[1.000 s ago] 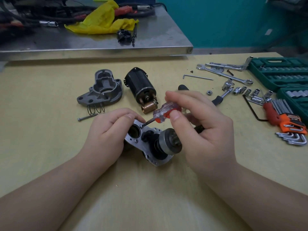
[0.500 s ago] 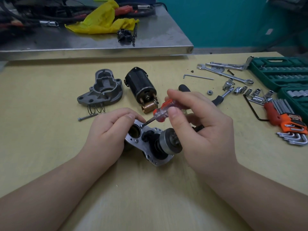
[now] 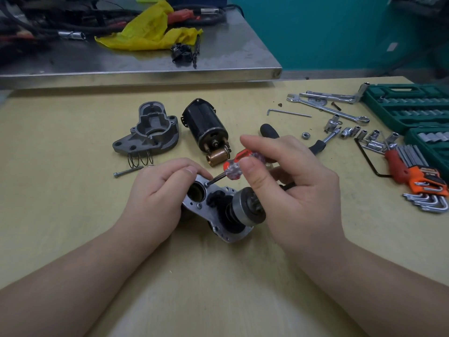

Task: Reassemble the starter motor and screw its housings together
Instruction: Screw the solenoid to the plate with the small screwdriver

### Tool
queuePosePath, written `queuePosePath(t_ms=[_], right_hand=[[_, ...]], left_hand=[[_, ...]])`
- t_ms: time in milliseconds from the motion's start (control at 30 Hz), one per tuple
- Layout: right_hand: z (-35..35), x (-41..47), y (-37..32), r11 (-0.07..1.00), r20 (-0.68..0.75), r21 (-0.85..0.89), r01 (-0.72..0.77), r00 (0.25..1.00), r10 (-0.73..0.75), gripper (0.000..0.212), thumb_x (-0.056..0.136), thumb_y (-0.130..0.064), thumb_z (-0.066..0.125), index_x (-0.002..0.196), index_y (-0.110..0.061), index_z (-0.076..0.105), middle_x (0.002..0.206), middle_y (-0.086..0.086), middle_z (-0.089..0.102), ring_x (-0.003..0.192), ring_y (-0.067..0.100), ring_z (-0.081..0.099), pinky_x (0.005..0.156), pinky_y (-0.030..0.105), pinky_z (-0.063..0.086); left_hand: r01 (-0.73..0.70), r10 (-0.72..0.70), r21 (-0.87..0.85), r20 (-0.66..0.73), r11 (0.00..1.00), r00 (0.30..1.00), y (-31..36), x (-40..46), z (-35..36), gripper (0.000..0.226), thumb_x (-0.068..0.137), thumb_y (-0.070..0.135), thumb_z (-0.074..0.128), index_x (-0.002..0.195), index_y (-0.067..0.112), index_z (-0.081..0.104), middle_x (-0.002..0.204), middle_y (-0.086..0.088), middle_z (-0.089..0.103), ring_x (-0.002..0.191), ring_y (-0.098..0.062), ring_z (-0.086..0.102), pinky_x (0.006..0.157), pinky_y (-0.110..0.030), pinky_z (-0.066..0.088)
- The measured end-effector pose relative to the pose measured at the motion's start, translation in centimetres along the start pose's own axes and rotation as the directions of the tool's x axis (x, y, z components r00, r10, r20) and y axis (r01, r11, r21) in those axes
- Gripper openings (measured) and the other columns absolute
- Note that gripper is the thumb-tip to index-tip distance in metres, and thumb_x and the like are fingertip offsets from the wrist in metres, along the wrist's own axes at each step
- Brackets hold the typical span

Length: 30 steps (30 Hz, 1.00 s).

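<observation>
Centre frame on the worktop (image 3: 73, 215), left hand (image 3: 160, 200) grips the motor body (image 3: 218, 212) while right hand (image 3: 286, 181) pinches the screwdriver (image 3: 233, 166) on its upper screw (image 3: 207, 184) — best kept square, pressing down, turning gently.

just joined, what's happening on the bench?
A person is partway through reassembling a starter motor. The left hand steadies the housing on the table, while the right hand holds a small screwdriver with its tip on a screw in the plate. The black motor body, grey nose housing, spring and a long bolt lie loose behind.
</observation>
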State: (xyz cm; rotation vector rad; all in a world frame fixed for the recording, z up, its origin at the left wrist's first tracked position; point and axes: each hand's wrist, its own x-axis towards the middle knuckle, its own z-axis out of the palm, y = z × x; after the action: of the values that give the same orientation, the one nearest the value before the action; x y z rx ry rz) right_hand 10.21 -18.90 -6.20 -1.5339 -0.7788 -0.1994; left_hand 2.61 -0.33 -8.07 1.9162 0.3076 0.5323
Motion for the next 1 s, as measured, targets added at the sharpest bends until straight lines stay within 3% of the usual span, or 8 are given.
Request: queuePosePath(t_ms=[100, 167, 300, 400, 567, 733, 900, 1000], right_hand=[[0.03, -0.2, 0.12, 1.0, 0.0, 0.018, 0.008, 1.0, -0.008, 0.024, 0.101, -0.013, 0.069, 0.123, -0.021, 0.075, 0.113, -0.013, 0.072, 0.105, 0.01, 0.07, 0.076, 0.016, 0.05], [-0.1, -0.3, 0.26, 0.999, 0.014, 0.036, -0.002, 1.0, 0.002, 0.028, 0.102, -0.008, 0.064, 0.127, -0.015, 0.074, 0.122, -0.007, 0.072, 0.113, 0.013, 0.07, 0.082, 0.02, 0.054], [-0.2, -0.07, 0.29, 1.0, 0.015, -0.012, -0.01, 1.0, 0.01, 0.029, 0.1, -0.013, 0.069, 0.128, -0.021, 0.073, 0.105, -0.006, 0.073, 0.102, 0.014, 0.07, 0.077, 0.02, 0.052], [0.05, -0.12, 0.18, 1.0, -0.011, 0.024, -0.017, 1.0, 0.018, 0.029, 0.099, -0.017, 0.071, 0.128, -0.024, 0.073, 0.104, -0.007, 0.072, 0.092, 0.009, 0.068, 0.071, 0.014, 0.046], [-0.12, -0.38, 0.53, 0.999, 0.028, 0.037, -0.023, 0.999, 0.022, 0.031, 0.105, -0.01, 0.062, 0.134, -0.014, 0.072, 0.121, -0.011, 0.071, 0.112, 0.017, 0.07, 0.087, 0.025, 0.053], [0.22, -0.12, 0.28, 0.999, -0.005, 0.043, -0.014, 1.0, 0.015, 0.033, 0.1, -0.011, 0.07, 0.132, -0.02, 0.069, 0.103, -0.008, 0.07, 0.092, 0.003, 0.067, 0.073, 0.011, 0.046], [-0.17, -0.3, 0.5, 0.996, 0.051, 0.084, -0.043, 0.998, 0.039, 0.033, 0.104, -0.007, 0.06, 0.135, -0.011, 0.07, 0.118, -0.005, 0.072, 0.111, 0.015, 0.069, 0.089, 0.023, 0.051], [-0.04, -0.07, 0.31, 0.998, 0.042, 0.057, -0.034, 0.999, 0.032, 0.032, 0.102, -0.009, 0.066, 0.132, -0.017, 0.071, 0.107, -0.005, 0.074, 0.103, 0.012, 0.07, 0.08, 0.019, 0.05]], left_hand=[[-0.01, 0.01, -0.003, 0.0, 1.0, 1.0, 0.11, -0.04, -0.02, 0.035, 0.094, 0.022, 0.046, 0.083, 0.032, 0.079, 0.087, 0.008, 0.078, 0.09, -0.011, 0.071, 0.073, -0.019, 0.05], [-0.005, 0.005, -0.003, 0.001, 1.0, 1.0, 0.12, -0.06, -0.02, 0.036, 0.094, 0.023, 0.046, 0.082, 0.032, 0.079, 0.087, 0.007, 0.078, 0.089, -0.011, 0.071, 0.073, -0.021, 0.051], [0.0, -0.001, 0.01, 0.008, 1.0, 1.0, 0.13, -0.01, -0.03, 0.035, 0.094, 0.023, 0.046, 0.084, 0.032, 0.079, 0.088, 0.007, 0.078, 0.09, -0.012, 0.072, 0.076, -0.029, 0.051], [0.001, -0.001, 0.007, 0.012, 1.0, 1.0, 0.18, 0.0, -0.06, 0.035, 0.094, 0.024, 0.046, 0.085, 0.032, 0.079, 0.089, 0.007, 0.079, 0.091, -0.012, 0.072, 0.075, -0.024, 0.051], [0.001, -0.001, -0.001, 0.008, 1.0, 1.0, 0.23, -0.08, -0.05, 0.036, 0.093, 0.023, 0.046, 0.082, 0.032, 0.079, 0.087, 0.007, 0.078, 0.09, -0.012, 0.072, 0.072, -0.022, 0.051], [0.001, -0.001, -0.013, 0.004, 1.0, 1.0, 0.22, -0.08, -0.01, 0.035, 0.093, 0.022, 0.046, 0.082, 0.029, 0.079, 0.087, 0.006, 0.079, 0.089, -0.013, 0.072, 0.074, -0.024, 0.053], [-0.004, 0.004, -0.01, 0.002, 1.0, 1.0, 0.16, -0.06, -0.03, 0.036, 0.094, 0.022, 0.046, 0.083, 0.032, 0.079, 0.087, 0.007, 0.079, 0.089, -0.012, 0.072, 0.076, -0.026, 0.054], [0.002, -0.002, -0.008, -0.002, 1.0, 1.0, 0.05, -0.01, -0.02, 0.036, 0.093, 0.023, 0.046, 0.083, 0.032, 0.079, 0.087, 0.005, 0.079, 0.09, -0.014, 0.073, 0.08, -0.035, 0.054]])
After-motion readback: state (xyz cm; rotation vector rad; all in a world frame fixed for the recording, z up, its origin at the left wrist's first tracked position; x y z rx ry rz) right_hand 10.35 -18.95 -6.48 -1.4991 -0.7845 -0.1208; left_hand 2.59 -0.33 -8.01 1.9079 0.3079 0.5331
